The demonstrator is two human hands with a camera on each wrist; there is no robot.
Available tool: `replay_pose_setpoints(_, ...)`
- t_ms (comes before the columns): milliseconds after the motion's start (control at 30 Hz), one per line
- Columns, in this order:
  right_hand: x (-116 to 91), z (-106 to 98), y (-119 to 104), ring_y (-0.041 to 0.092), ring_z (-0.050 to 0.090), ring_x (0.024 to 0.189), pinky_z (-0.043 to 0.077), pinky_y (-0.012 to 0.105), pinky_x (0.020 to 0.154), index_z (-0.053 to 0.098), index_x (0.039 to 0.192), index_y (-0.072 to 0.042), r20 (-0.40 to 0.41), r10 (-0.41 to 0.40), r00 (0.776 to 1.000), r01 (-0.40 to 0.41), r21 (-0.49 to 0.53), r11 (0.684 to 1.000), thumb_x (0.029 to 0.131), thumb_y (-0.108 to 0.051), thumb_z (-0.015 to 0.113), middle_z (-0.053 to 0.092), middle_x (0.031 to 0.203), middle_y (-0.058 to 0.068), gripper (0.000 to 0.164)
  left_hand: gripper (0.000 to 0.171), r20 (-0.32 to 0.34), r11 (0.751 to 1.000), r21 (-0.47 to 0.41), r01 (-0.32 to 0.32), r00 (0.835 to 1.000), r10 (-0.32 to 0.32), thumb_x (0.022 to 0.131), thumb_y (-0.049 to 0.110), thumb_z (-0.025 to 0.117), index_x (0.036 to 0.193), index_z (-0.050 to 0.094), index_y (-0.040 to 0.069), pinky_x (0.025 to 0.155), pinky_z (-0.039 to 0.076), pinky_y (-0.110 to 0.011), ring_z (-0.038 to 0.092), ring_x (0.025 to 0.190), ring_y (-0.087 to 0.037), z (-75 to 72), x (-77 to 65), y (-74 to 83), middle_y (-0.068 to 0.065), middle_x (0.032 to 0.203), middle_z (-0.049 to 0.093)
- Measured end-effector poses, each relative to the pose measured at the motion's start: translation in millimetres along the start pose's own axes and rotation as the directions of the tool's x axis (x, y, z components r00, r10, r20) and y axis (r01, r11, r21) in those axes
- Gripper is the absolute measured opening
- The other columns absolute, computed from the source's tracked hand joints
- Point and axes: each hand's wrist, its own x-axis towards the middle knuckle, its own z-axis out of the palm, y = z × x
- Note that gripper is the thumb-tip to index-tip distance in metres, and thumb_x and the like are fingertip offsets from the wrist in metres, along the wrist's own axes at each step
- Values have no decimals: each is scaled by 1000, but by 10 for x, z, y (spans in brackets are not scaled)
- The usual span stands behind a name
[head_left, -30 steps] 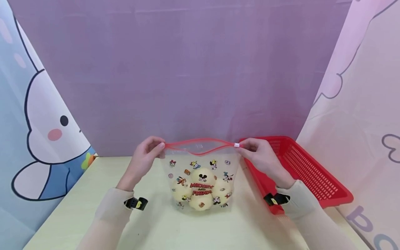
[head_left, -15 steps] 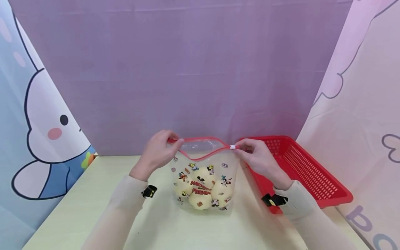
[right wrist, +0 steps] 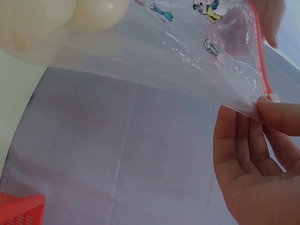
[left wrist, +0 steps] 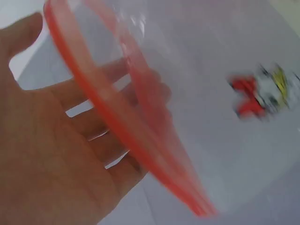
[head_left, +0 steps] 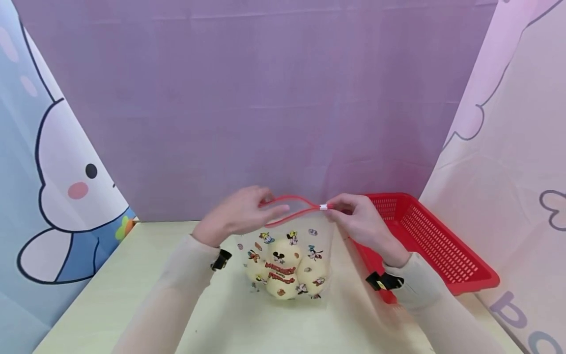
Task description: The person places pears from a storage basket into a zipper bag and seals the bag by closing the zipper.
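A clear zipper bag (head_left: 316, 246) with cartoon prints stands upright on the table, several pale round balls (head_left: 282, 287) inside it. Its red zip edge (left wrist: 110, 110) gapes on the left side, and a white slider (head_left: 323, 207) sits near the right corner. My right hand (head_left: 360, 223) pinches that corner just beside the slider, thumb in front. Over the left part of the mouth is my left hand (head_left: 243, 211), thumb apart from the extended fingers (left wrist: 89, 119), which lie behind the front zip edge in the left wrist view.
A red plastic basket (head_left: 442, 246) with perforated walls stands right of the bag, partly behind my right forearm. A purple cloth (head_left: 265, 98) hangs behind the pale table (head_left: 155, 275). Printed cloths (head_left: 66, 196) flank both sides.
My left hand has let go of the left corner and moved right along the mouth, its fingers spreading. The right hand and slider have shifted slightly left; the mouth gapes more widely.
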Motion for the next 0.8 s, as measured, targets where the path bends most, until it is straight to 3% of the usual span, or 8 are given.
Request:
replay_pose_setpoints(100, 12, 19, -11, 31, 62, 77, 53, 30, 58, 75, 106, -5, 3, -11, 1000, 11, 10, 1000, 94, -7, 73, 70, 94, 10, 13, 81, 23, 998, 40, -44, 999, 43, 91, 76, 49, 144, 55, 15, 103, 46, -49, 54, 126, -26, 70, 81, 172, -6, 138, 58)
replay_pose_setpoints(200, 15, 28, -6, 28, 61, 77, 53, 29, 58, 75, 105, -4, 7, -27, 1000, 27, 20, 999, 94, -6, 73, 70, 94, 10, 12, 80, 29, 994, 73, -76, 997, 74, 89, 76, 53, 145, 55, 19, 98, 48, -46, 55, 118, -24, 150, 141, 292, -5, 132, 56)
replay_pose_setpoints(300, 10, 29, -5, 26, 61, 75, 51, 28, 55, 75, 105, -4, 8, -33, 999, 33, 22, 999, 93, -6, 73, 70, 93, 10, 11, 73, 28, 993, 72, -90, 996, 88, 89, 70, 60, 141, 58, 19, 86, 50, -39, 55, 100, -21, 218, 187, 368, -4, 117, 50)
replay_pose_setpoints(400, 11, 31, -7, 25, 61, 75, 50, 28, 54, 75, 104, -4, 11, -43, 999, 43, 24, 999, 93, -6, 73, 70, 92, 10, 11, 62, 23, 992, 53, -112, 994, 111, 92, 63, 62, 135, 58, 19, 81, 50, -35, 55, 93, -19, 258, 215, 428, -2, 114, 48)
replay_pose_setpoints(667, 16, 26, -27, 24, 61, 74, 46, 27, 51, 74, 105, -3, 29, -55, 998, 55, 25, 998, 95, -3, 70, 71, 91, 10, 11, 40, -5, 978, 64, -198, 980, 198, 101, 48, 59, 130, 56, 20, 77, 50, -35, 52, 95, -20, 291, 257, 568, -5, 116, 49)
replay_pose_setpoints(800, 5, 26, -39, 29, 63, 76, 49, 27, 53, 74, 106, -3, 27, -52, 998, 52, 20, 998, 95, -4, 70, 71, 91, 9, 12, 26, -41, 966, 77, -245, 968, 249, 104, 41, 56, 114, 63, 17, 77, 47, -35, 48, 97, -21, 327, 270, 599, -5, 115, 52)
